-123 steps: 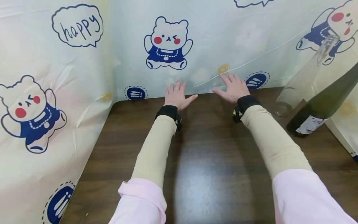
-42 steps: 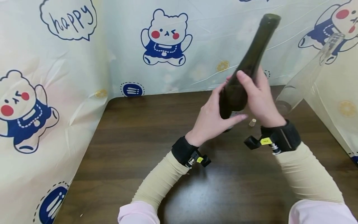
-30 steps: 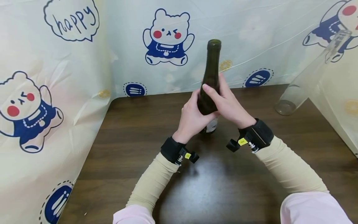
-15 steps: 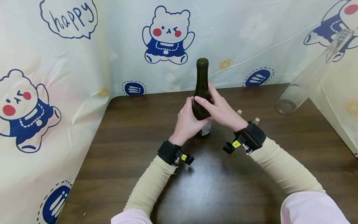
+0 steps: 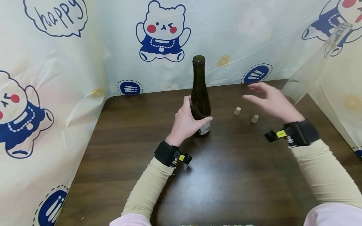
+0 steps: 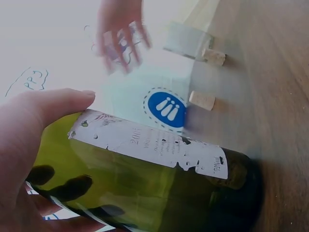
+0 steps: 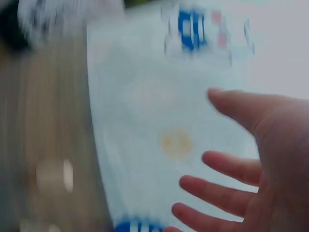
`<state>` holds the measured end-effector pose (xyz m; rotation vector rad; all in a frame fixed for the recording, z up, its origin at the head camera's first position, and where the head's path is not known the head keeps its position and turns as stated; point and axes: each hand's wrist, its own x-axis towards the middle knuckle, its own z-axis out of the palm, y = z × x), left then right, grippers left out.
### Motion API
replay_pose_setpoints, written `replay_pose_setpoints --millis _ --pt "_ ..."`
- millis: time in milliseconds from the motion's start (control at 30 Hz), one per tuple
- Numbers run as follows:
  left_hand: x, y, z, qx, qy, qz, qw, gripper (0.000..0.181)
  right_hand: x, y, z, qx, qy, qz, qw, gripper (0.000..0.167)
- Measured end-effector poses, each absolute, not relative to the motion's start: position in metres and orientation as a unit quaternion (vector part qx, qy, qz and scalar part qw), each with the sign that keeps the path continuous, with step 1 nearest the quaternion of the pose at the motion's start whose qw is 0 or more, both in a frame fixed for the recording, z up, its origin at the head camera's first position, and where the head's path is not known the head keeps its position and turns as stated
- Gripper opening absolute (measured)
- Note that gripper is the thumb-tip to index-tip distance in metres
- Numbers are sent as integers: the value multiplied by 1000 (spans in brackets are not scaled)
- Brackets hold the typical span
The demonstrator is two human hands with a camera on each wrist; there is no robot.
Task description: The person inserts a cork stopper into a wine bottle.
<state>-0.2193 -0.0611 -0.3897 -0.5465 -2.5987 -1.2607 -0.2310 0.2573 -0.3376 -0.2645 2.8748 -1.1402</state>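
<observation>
A dark green wine bottle [image 5: 200,97] stands upright on the table, its mouth uncorked. My left hand [image 5: 185,124] grips its body from the left, thumb across the front. In the left wrist view, its torn white label [image 6: 154,145] shows, and a brownish shape sits by its base, unclear whether inside. My right hand [image 5: 275,102] hangs in the air, fingers apart and holding nothing, between the green bottle and a clear glass bottle [image 5: 306,72]. Two small corks, a left cork [image 5: 237,111] and a right cork [image 5: 255,119], lie on the table near that hand.
The brown wooden table [image 5: 127,131] meets a printed curtain [image 5: 121,47] at its back and sides. At the right rear, the clear bottle's lower part is partly hidden behind my right hand. Something pale peeks in at the bottom edge of the head view.
The green bottle came from the right side to the middle, held in both hands, and was lowered onto the table. My right hand has let go and moved right, uncovering the corks.
</observation>
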Motion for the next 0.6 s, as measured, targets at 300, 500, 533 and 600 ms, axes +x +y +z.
replay_pose_setpoints --millis 300,500,533,600 --pt "-220 -62 -390 -187 -880 -425 99 85 -240 305 -405 -67 961 -238 124 80" --pt "-220 -62 -390 -187 -881 -424 100 85 -245 301 -437 -64 964 -245 85 47" --pt "-220 -62 -390 -187 -881 -422 101 85 -246 301 -439 -66 963 -248 78 40" --pt "-220 -62 -390 -187 -882 -420 101 85 -248 301 -441 -73 962 -254 70 30"
